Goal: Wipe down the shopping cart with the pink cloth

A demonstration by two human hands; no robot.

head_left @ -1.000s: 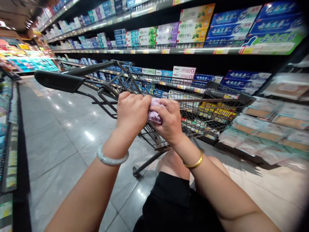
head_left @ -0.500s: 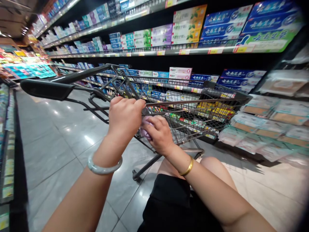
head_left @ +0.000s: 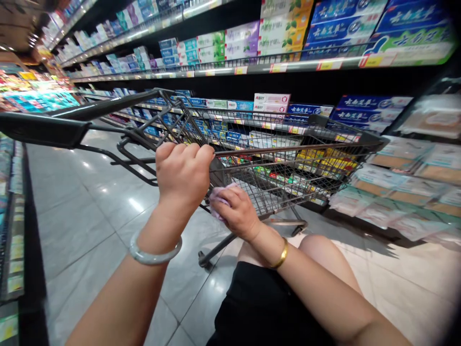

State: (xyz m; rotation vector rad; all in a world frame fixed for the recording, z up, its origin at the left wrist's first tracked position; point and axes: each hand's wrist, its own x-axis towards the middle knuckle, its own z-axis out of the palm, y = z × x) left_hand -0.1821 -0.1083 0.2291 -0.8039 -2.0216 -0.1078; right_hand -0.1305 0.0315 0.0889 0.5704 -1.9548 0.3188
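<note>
A dark metal shopping cart [head_left: 273, 151] stands side-on before me, its long handle [head_left: 43, 129] reaching to the left. My left hand [head_left: 184, 175] is closed around the cart's upper frame near the handle end of the basket. Just right of it and lower, my right hand [head_left: 236, 209] grips a crumpled light-purple cloth [head_left: 218, 202]. The cloth lies against the cart's side by the rear of the basket; the fingers hide part of it. Through the wire mesh, shelf goods show behind the cart.
Shelves of toothpaste boxes [head_left: 237, 41] run along behind the cart. Packaged goods hang on a rack [head_left: 406, 187] at the right. Another shelf edge [head_left: 14, 230] lines the left. Grey floor tiles [head_left: 86, 206] lie below, with a cart wheel [head_left: 204, 259] near my knees.
My right hand and the cloth have shifted slightly down along the cart's frame. My left hand keeps its hold. The cart looks a little larger and its handle extends further left in view.
</note>
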